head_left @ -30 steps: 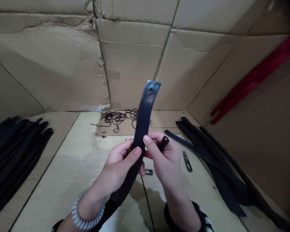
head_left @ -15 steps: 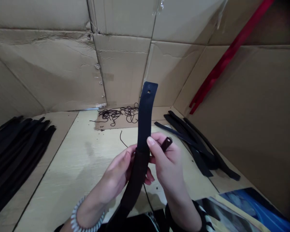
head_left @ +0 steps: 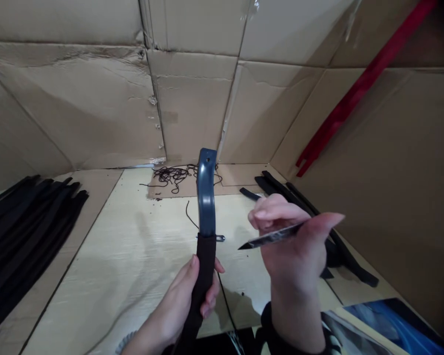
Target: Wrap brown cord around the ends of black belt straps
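Observation:
My left hand (head_left: 173, 301) is wrapped round a dark cloth sleeve (head_left: 204, 271), fingers closed about its lower part. Out of the sleeve's top sticks a glossy dark blue strip (head_left: 206, 197), slightly bent, with a small hole near its far end. My right hand (head_left: 294, 241) is raised to the right, apart from the strip. Lying across its palm is a slim dark tool (head_left: 270, 238) with a pointed tip aimed left; its other end is hidden and its kind is unclear. Just behind the sleeve's mouth a small slotted metal piece (head_left: 220, 238) shows.
Dark strips lie piled at the left (head_left: 29, 236) and more strips (head_left: 340, 251) at the right. Tangled dark cord (head_left: 173, 175) rests at the back. Cardboard walls (head_left: 192, 108) enclose the table (head_left: 133, 256). A red band (head_left: 355, 98) hangs at the right.
My right hand has left the strip and moved right, turning so the pointed tool shows. My left hand has slid lower on the sleeve, and the strip stands lower and further left.

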Demonstrator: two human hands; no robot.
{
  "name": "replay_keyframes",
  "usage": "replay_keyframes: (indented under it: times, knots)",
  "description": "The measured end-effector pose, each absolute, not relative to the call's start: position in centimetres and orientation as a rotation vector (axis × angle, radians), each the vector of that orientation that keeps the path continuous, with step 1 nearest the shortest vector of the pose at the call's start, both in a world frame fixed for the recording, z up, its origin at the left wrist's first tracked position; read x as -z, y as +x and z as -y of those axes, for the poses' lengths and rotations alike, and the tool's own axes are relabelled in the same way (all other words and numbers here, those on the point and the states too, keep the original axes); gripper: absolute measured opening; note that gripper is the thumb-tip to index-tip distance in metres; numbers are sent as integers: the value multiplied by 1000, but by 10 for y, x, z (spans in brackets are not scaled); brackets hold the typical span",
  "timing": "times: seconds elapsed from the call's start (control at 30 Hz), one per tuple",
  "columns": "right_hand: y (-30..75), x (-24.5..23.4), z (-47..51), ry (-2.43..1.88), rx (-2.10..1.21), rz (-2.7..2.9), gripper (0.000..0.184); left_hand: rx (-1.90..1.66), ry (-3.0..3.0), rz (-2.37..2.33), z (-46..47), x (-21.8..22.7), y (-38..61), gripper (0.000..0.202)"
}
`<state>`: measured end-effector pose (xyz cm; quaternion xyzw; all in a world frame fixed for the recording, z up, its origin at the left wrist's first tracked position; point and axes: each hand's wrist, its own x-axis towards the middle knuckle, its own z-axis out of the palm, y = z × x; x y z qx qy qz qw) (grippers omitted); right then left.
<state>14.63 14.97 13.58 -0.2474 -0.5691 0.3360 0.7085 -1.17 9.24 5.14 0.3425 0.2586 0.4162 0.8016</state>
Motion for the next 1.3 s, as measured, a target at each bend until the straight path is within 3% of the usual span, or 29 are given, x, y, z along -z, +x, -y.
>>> replay_keyframes:
  times: [0.13, 0.3, 0.47, 0.67, 0.87, 1.3]
  knots:
    - [134, -141, -162, -423, -839, 1240, 56, -849, 775, -593, -97, -47, -14, 51]
    - [122, -124, -176, -526, -641, 1371, 43, -789, 816, -603, -99, -46, -16, 54]
    - [116, -116, -185, -681, -371, 1299, 11, -730, 792, -614, -103, -50, -17, 53]
    - [108, -118, -187, -751, -119, 1217, 31, -683, 839, -695, -108, -54, -20, 55]
    - [113, -109, -188, -837, -18, 1263, 21, -693, 854, -714, -108, -58, -20, 55]
    - [105, -98, -180, -972, -55, 1437, 19, -654, 853, -834, -108, -60, -17, 60]
